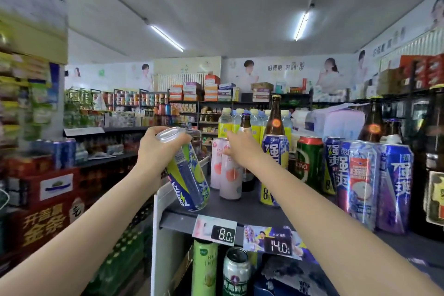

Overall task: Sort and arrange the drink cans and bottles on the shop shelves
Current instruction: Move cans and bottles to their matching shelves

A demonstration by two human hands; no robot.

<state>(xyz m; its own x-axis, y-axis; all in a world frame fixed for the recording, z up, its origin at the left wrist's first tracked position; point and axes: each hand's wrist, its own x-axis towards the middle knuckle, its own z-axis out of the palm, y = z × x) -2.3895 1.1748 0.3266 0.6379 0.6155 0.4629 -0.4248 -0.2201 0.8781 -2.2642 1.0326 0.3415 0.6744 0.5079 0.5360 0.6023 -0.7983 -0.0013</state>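
My left hand (157,149) grips a tall blue and yellow-green can (189,180) near its top, tilted, with its base on the grey top shelf (240,209). My right hand (240,148) reaches forward and its fingers touch the top of a slim pink can (230,175), one of two pink cans standing side by side. Just right of that hand stands another blue and yellow can (272,166), with a tall brown bottle (275,119) behind it. Whether my right fingers curl round the pink can is hidden.
Right along the shelf stand a green can (308,161), several blue-purple cans (360,182) and dark bottles (434,170). Yellow-labelled water bottles (225,122) line the back. Price tags (224,233) hang on the shelf edge, with cans (236,271) on the lower shelf. Red crates (48,204) stack at left.
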